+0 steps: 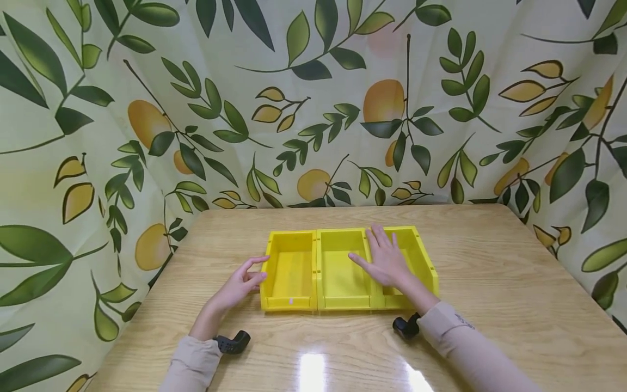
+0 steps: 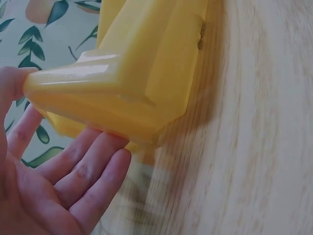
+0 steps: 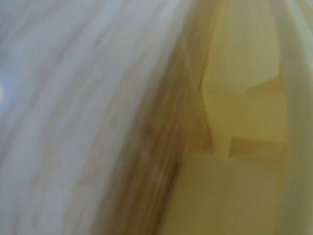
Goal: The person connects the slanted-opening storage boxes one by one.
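Three yellow plastic storage bins stand side by side in a row on the table: a left bin (image 1: 292,267), a middle bin (image 1: 343,272) and a right bin (image 1: 411,250). At the outer side of the left bin, my left hand (image 1: 242,280) holds its edge. The left wrist view shows the thumb at a corner of the yellow rim (image 2: 73,81) and bent fingers against the wall. My right hand (image 1: 384,261) lies spread over the divider between the middle and right bins, fingers straight. The right wrist view shows only blurred yellow walls (image 3: 244,117) and tabletop, no fingers.
The wooden table (image 1: 490,261) runs out around the bins on all sides. Behind and at the sides hangs a leaf-and-fruit patterned cloth (image 1: 313,125). Black wrist devices sit at the left wrist (image 1: 234,343) and right wrist (image 1: 406,326).
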`<state>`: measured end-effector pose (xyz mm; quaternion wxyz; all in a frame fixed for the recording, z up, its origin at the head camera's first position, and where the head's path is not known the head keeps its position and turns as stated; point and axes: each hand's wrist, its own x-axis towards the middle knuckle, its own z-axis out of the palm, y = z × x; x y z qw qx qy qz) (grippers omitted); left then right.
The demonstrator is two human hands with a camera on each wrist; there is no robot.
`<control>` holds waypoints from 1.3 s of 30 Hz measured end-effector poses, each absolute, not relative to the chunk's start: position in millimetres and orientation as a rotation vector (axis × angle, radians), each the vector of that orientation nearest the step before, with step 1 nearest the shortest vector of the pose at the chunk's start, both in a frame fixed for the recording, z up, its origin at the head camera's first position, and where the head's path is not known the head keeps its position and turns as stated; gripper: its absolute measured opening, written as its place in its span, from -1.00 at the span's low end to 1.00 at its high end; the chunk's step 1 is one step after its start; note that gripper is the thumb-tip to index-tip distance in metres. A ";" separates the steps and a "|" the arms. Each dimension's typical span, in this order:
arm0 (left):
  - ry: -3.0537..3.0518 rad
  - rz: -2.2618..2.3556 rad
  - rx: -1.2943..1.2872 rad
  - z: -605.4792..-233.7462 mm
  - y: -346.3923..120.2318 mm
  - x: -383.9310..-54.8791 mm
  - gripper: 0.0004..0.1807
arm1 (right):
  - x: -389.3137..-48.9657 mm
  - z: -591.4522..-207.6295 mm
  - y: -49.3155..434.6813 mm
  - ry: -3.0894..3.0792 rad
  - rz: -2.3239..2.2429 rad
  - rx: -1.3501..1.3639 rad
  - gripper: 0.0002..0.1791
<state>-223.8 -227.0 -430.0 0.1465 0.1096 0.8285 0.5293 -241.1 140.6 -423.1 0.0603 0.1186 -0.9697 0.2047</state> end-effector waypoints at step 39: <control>3.361 0.290 0.157 -353.4 -151.0 -290.5 -0.10 | -273.3 -355.4 260.5 -2.920 0.273 -0.100 0.08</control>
